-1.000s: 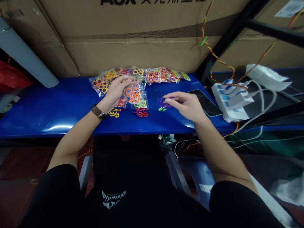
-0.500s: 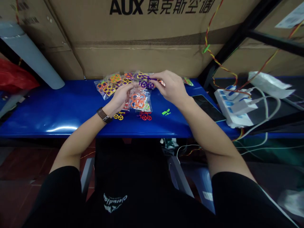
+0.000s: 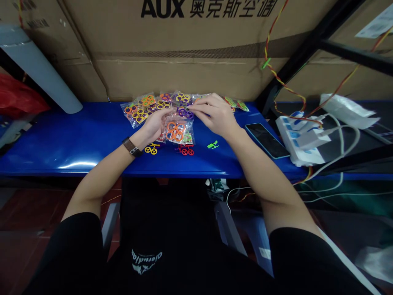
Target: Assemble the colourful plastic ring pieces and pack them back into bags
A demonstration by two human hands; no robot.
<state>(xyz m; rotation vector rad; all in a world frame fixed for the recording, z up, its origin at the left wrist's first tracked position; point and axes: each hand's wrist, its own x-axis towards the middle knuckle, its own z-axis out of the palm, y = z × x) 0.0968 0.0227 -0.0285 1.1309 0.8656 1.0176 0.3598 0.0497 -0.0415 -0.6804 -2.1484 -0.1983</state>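
Since the earlier view, the right hand (image 3: 215, 115) has dropped lower over the bags, fingers pinched nearly shut on a purple plastic bicycle piece (image 3: 185, 113), which is partly hidden. The left hand (image 3: 153, 125) sits half-curled just left of the pinch, by a clear bag of orange rings (image 3: 179, 131); can't tell if it holds anything. Below the pinch lie a red bicycle piece (image 3: 185, 150) and a yellow bicycle piece (image 3: 151, 150). To the right are a green piece (image 3: 212, 144) and a phone (image 3: 266, 140), both on the blue table (image 3: 92, 164).
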